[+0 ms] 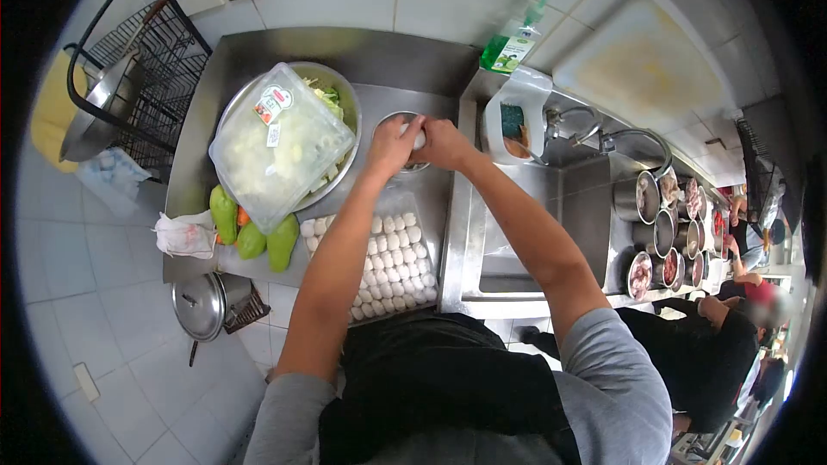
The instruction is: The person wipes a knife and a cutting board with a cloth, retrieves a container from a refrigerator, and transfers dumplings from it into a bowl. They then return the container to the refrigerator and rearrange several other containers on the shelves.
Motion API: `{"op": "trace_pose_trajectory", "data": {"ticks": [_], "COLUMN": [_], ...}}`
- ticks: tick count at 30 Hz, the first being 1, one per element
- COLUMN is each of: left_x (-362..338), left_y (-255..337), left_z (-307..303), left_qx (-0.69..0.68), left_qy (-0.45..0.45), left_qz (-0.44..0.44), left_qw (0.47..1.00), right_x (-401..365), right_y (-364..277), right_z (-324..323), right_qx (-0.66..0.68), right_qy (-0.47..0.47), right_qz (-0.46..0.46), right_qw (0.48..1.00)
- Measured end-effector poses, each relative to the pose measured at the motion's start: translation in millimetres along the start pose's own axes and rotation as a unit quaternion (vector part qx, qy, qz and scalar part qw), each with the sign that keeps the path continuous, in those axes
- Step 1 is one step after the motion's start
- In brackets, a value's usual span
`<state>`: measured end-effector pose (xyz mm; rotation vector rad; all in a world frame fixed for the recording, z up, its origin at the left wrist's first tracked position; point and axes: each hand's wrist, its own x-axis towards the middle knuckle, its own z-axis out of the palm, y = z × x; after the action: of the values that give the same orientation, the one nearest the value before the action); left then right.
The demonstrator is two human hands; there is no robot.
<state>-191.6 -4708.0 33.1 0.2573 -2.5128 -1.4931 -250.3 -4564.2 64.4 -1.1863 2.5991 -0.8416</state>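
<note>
My left hand and my right hand meet over a small round metal bowl on the steel counter. The fingers of both are closed around a white round piece, which shows between them. What the piece is cannot be made out. Nearer to me, partly under my left forearm, lies a tray with rows of white round pieces.
Left, a lidded clear container rests on a large bowl of greens, beside green vegetables. Right are a sink, a white tub, a green bottle and metal pots. Other people stand far right.
</note>
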Motion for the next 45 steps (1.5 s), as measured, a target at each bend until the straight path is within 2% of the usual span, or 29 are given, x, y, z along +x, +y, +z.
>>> {"op": "trace_pose_trajectory", "data": {"ticks": [1,3,4,6,8,9,10,12,13,15,16,18,19,21,22,24,25,27,30,34,36,37,39,40,42,43,45], "left_x": [-1.3,-3.0,-5.2,-7.6,-5.8,-5.9,-5.8,-1.0,2.1,6.2,3.5,0.4,0.5,4.1,3.6,2.5,1.3,3.3,4.5,-1.9,-4.6,-9.6,-30.1,-48.6,-100.5,-126.5,-179.9], "left_y": [-2.2,-6.3,-8.1,-12.4,-16.0,-15.3,-15.3,-14.9,-18.5,-26.0,-18.0,-1.2,-1.4,-3.7,-2.6,-2.1,-2.5,-5.0,-11.2,-4.8,3.4,-7.2,-32.5,-32.6,-41.8,-54.9,-99.9], "left_z": [0.9,2.3,2.6,-4.5,-18.8,-17.9,-19.1,-19.3,-16.5,-11.6,-15.1,-18.6,-19.0,-24.2,-26.8,-32.5,-34.8,-31.4,-24.2,-22.9,-26.3,-22.6,-27.2,-46.6,-81.7,-91.0,-87.2], "left_qx": [0.014,0.027,0.001,-0.025,-0.182,-0.181,-0.18,-0.134,-0.135,0.017,0.017,0.066,0.064,0.069,0.069,0.103,0.103,0.085,0.061,0.012,0.076,0.077,0.078,0.094,0.153,0.196,0.208], "left_qy": [0.007,0.011,0.007,0.005,-0.011,0.026,0.028,0.022,0.021,0.09,0.092,0.064,0.063,0.038,0.037,0.036,0.034,0.041,0.036,0.019,-0.032,-0.029,0.085,0.011,-0.13,-0.193,-0.143], "left_qz": [0.013,0.026,-0.002,-0.033,-0.119,-0.068,-0.069,-0.112,-0.112,-0.01,-0.014,-0.041,-0.044,0.044,0.038,0.08,0.072,0.113,0.079,0.065,-0.029,-0.03,0.043,0.025,-0.021,-0.05,-0.025], "left_qw": [1.0,0.999,1.0,0.999,0.976,0.981,0.981,0.984,0.984,0.996,0.996,0.995,0.995,0.996,0.996,0.991,0.992,0.989,0.994,0.998,0.996,0.996,0.992,0.995,0.979,0.96,0.967], "right_x": [1.4,0.6,-3.1,-7.9,-7.9,-4.2,-0.6,7.5,12.6,24.3,28.4,34.8,36.0,40.4,40.8,41.0,39.1,33.8,29.2,28.6,32.7,31.6,29.0,26.3,10.7,-2.6,-38.5], "right_y": [-2.3,-1.4,4.1,13.7,20.7,22.6,23.0,27.3,30.4,32.0,21.1,2.3,-1.0,-9.3,-13.6,-17.0,-17.8,-15.6,-12.0,15.3,37.6,39.0,37.4,33.0,18.8,5.6,-31.4], "right_z": [-1.9,-1.4,1.5,4.3,5.1,4.2,5.5,6.2,8.0,17.8,17.6,12.3,10.0,7.4,2.9,-5.5,-5.3,-7.2,-4.2,13.5,31.7,30.2,35.4,38.5,43.9,55.0,77.0], "right_qx": [0.0,-0.051,-0.049,0.107,0.123,0.135,0.135,0.053,0.053,0.002,0.003,-0.003,-0.003,0.016,0.019,0.041,0.045,0.155,0.156,0.183,0.12,0.12,-0.111,-0.106,-0.141,-0.066,-0.002], "right_qy": [0.001,-0.192,-0.193,-0.1,-0.122,-0.137,-0.139,-0.072,-0.072,0.047,0.043,-0.079,-0.082,-0.145,-0.15,-0.255,-0.262,-0.202,-0.194,-0.222,-0.212,-0.213,-0.157,-0.158,0.066,0.078,-0.097], "right_qz": [0.001,0.127,0.129,0.025,0.041,0.055,0.053,0.024,0.024,-0.171,-0.172,-0.045,-0.043,-0.028,-0.027,0.062,0.063,0.008,0.002,0.062,0.016,0.012,0.011,0.007,-0.039,-0.045,-0.06], "right_qw": [1.0,0.972,0.971,0.989,0.984,0.98,0.98,0.996,0.996,0.984,0.984,0.996,0.996,0.989,0.988,0.964,0.962,0.967,0.969,0.956,0.97,0.97,0.981,0.982,0.987,0.994,0.994]}}
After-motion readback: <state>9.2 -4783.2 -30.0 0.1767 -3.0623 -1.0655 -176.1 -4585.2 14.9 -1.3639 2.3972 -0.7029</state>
